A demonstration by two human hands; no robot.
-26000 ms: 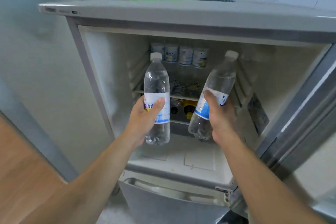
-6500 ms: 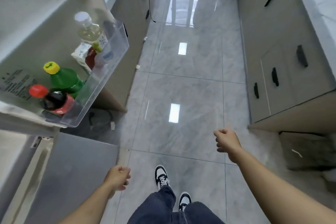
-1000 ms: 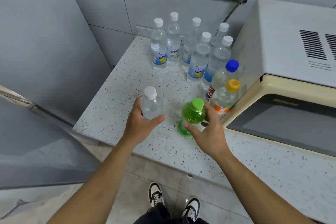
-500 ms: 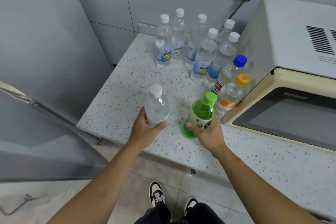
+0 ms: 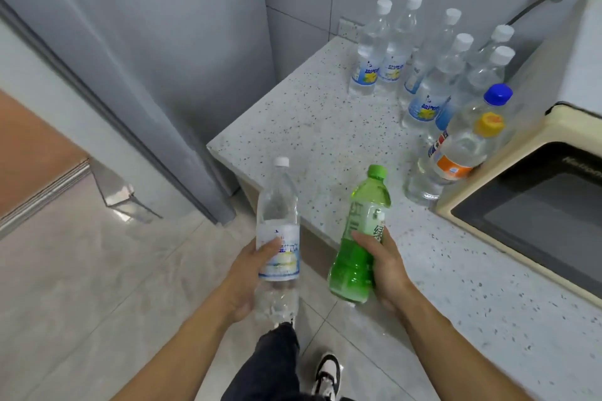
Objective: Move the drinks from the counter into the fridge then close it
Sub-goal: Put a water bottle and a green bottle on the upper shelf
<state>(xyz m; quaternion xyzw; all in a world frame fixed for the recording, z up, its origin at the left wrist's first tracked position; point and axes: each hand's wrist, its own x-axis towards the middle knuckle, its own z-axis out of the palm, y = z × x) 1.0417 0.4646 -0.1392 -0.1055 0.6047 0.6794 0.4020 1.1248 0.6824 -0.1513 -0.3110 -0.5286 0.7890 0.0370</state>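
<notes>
Holding two full drinks off table's front-left corner: left hand (image 5: 250,273) wraps clear white-capped plastic water bottle (image 5: 278,231) at label; right hand (image 5: 386,270) wraps green plastic soda bottle (image 5: 360,238) mid-body. Likely heavy-ish, walls squashy, maybe slick; mid-body hold suits. Remaining bottles (image 5: 433,81) stand at table (image 5: 309,127) back-right.

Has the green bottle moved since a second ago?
Yes. The green bottle, held in the right hand, has been lifted off the counter and pulled back past its front edge, away from the microwave.
</notes>
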